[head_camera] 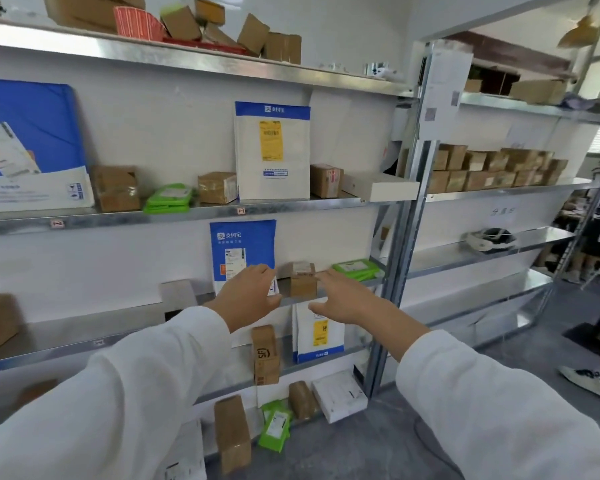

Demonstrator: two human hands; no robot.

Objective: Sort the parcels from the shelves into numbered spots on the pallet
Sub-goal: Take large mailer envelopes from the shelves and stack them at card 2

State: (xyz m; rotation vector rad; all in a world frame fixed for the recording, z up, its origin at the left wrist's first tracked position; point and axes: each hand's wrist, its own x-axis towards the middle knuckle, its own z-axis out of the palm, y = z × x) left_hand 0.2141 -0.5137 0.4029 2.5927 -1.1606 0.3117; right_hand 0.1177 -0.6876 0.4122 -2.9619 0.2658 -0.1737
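A small brown cardboard parcel (302,279) stands on the third metal shelf (84,327), between my two hands. My left hand (248,295) reaches out just left of it, fingers spread, in front of the foot of a blue and white mailer (242,247) leaning on the wall. My right hand (342,295) is stretched out just right of the parcel, fingers apart, holding nothing. A green flat packet (355,269) lies further right on the same shelf. No pallet is in view.
The shelf above carries brown boxes, a green packet (168,198), a tall white mailer (273,152) and a white flat box (378,186). Lower shelves hold a brown box (265,353) and a white mailer (319,332). A second rack (499,168) stands to the right; someone's shoe (589,381) rests on the grey floor.
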